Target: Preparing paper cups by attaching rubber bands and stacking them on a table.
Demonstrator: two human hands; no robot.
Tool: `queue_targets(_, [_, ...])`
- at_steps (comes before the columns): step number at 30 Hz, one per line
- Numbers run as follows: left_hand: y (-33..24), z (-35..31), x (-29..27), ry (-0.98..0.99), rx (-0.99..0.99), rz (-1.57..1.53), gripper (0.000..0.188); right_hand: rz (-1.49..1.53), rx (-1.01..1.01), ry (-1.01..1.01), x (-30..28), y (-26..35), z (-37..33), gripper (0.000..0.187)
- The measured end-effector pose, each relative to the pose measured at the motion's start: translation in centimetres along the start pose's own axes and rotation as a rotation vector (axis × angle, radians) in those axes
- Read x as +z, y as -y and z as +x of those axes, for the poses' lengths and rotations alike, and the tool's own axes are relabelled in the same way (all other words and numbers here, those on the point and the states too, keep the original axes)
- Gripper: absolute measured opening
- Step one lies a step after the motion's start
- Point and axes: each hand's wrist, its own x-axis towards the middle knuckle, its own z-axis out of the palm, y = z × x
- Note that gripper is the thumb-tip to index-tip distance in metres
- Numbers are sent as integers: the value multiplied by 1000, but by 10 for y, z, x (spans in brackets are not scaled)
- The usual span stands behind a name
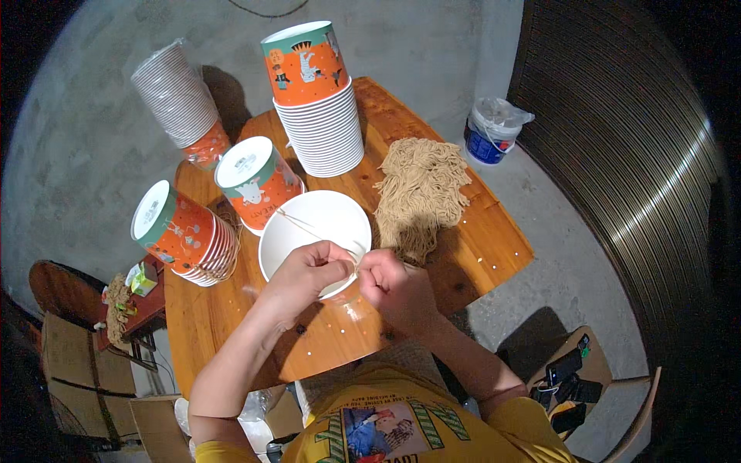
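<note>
Progress, judged from the present layout: the work appears to be mid-step on one tan cord [297,224], which is strung across the mouth of an open white paper tub [328,208] near the near edge of the wooden table [482,258]. The join at the tub's near rim looks unfinished; whether a knot is formed cannot be told. Strands of similar cord lie about the lower rims of the short orange-and-green tub stack [185,231] by the left edge, possibly finished pieces. Supply remains: a loose tan cord heap [421,181] lies along the right edge, and a tall inverted tub stack [318,116] stands toward the far edge.

Hands: both closed, side by side, almost touching over the tub's near rim. The left hand [309,278] pinches the cord between thumb and fingertips. The right hand [392,284] is curled into a loose fist, fingertips gripping the same cord; its palm is hidden.
</note>
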Motion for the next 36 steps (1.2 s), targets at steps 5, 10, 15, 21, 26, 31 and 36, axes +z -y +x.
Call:
queue_targets(5, [3,0,0,-34,46,13,10,-14,-12,-12,-1,3,1,17])
queue_targets(10, [1,-1,3,-45,51,24,10,27,-50,-76,1,0,-2,15])
queue_targets(15, [4,-1,3,-48,85,48,11,44,-38,-30,-1,3,0,13])
queue_targets(21, [4,-2,4,-43,85,43,12,46,35,-26,-1,7,2,9])
queue_targets(26, [4,-5,7,-76,153,159,11,148,175,2,2,9,-1,4])
queue_targets(31, [5,-5,8,-84,190,197,11,417,409,43,4,5,-1,4])
queue_targets(36, [4,-4,8,-70,150,177,12,360,384,67,0,5,1,6])
